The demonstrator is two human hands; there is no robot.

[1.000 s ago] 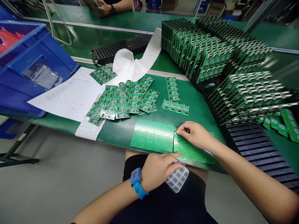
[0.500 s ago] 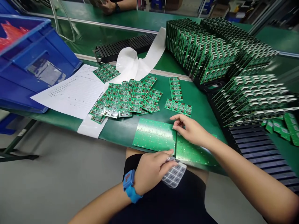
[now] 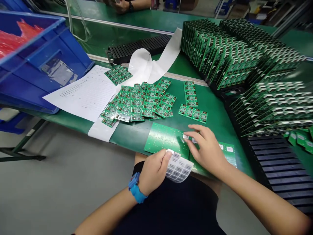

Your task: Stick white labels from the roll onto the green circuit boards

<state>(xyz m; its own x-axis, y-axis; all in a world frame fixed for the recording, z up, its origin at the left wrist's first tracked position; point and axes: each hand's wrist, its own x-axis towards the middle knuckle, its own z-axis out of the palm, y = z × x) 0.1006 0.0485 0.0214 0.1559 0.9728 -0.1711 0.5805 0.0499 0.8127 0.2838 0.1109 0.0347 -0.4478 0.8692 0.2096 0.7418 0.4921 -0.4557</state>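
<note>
Two large green circuit panels lie side by side at the table's near edge, the left panel (image 3: 164, 138) and the right panel (image 3: 226, 151). My left hand (image 3: 153, 171), with a blue wrist strap, is closed on a sheet of small white labels (image 3: 179, 168) held just off the table edge. My right hand (image 3: 207, 148) rests over the seam between the panels, fingertips pressing small white labels (image 3: 186, 137) onto the board. More white labels (image 3: 229, 148) sit on the right panel.
A heap of small green boards (image 3: 139, 102) lies mid-table, with two strips (image 3: 193, 112) to its right. Racks of upright boards (image 3: 227, 52) fill the right side. A blue bin (image 3: 36, 65), a printed paper (image 3: 83, 94) and black slotted trays (image 3: 278, 166) stand around. Another person's hand (image 3: 123, 5) shows at the far edge.
My right hand drew back from the panel's far edge to the seam and pressed labels down. My left hand lifted the label sheet higher and to the left.
</note>
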